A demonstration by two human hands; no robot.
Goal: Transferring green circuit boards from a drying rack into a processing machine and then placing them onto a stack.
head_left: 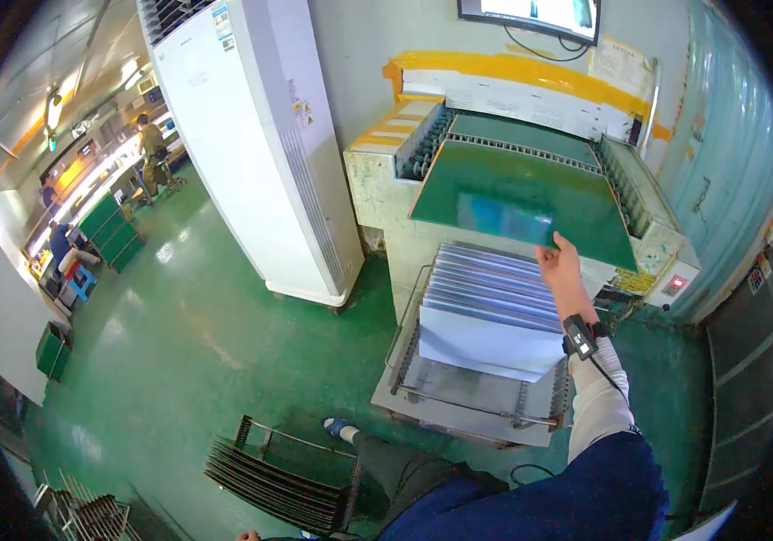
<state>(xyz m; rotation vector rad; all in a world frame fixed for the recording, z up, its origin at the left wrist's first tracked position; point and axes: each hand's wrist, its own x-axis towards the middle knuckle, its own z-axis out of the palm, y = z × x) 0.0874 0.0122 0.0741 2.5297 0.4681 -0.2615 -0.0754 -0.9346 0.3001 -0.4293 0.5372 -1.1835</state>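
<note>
A: Grip, head view?
B: Right hand (561, 263) pinches the near edge of the green panel (521, 191); left hand (249, 536) barely shows, so I cannot tell its state.
A: Panel location?
B: On the roller machine (375, 180), front edge projecting toward the rack (445, 379) of upright sheets (490, 343).
A: Fault risk?
B: From where I stand, one-handed support: a slip could drop a corner onto those sheets.
A: Appearance?
B: Rectangular, flat, glossy dark green, with a bluish reflection.
</note>
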